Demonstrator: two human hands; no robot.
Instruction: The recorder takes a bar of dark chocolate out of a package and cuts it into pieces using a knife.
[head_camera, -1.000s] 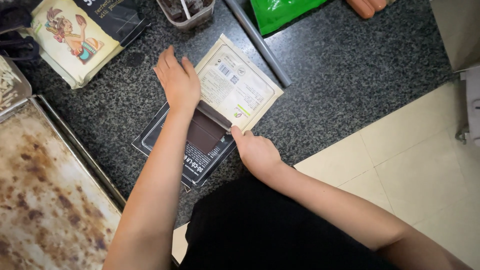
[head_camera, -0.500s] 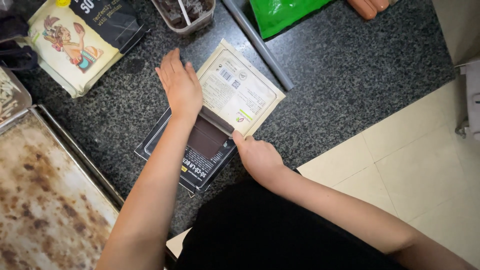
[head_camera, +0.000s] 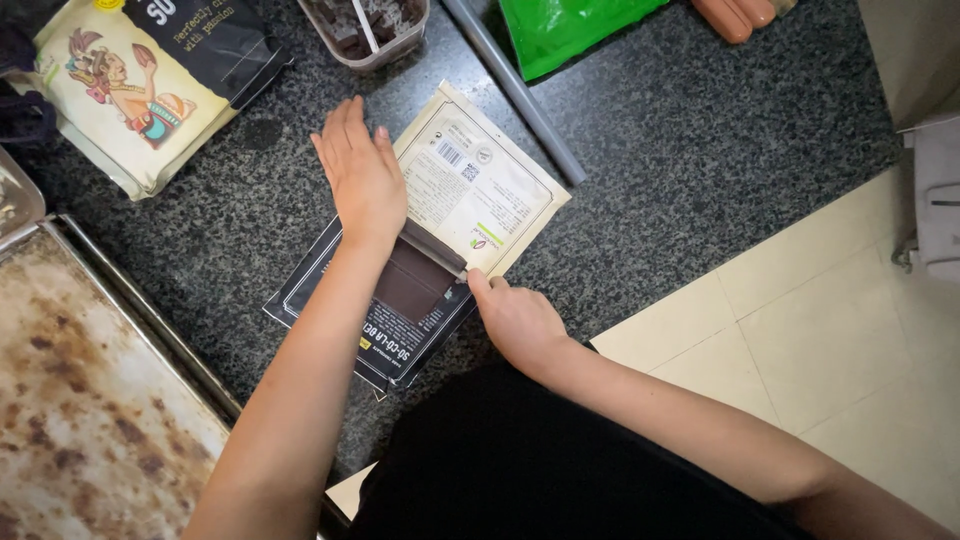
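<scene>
The cream wrapper (head_camera: 480, 190) is pressed flat by the left hand (head_camera: 362, 180), fingers spread, gripping nothing. Its lower edge is pinched by the right hand (head_camera: 515, 318); the dark bar (head_camera: 412, 282) is half exposed.

I see a speckled dark granite counter (head_camera: 680, 130) carrying a cream paper pouch (head_camera: 490, 190) centrally and a printed cream bag (head_camera: 130, 90) at ten o'clock.

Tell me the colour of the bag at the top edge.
Bright green bag, clearest in the head view.

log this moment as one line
left hand: flat on cream pouch | right hand: pinching pouch's open edge | brown bar: part out, over dark box | surface: speckled counter
</scene>
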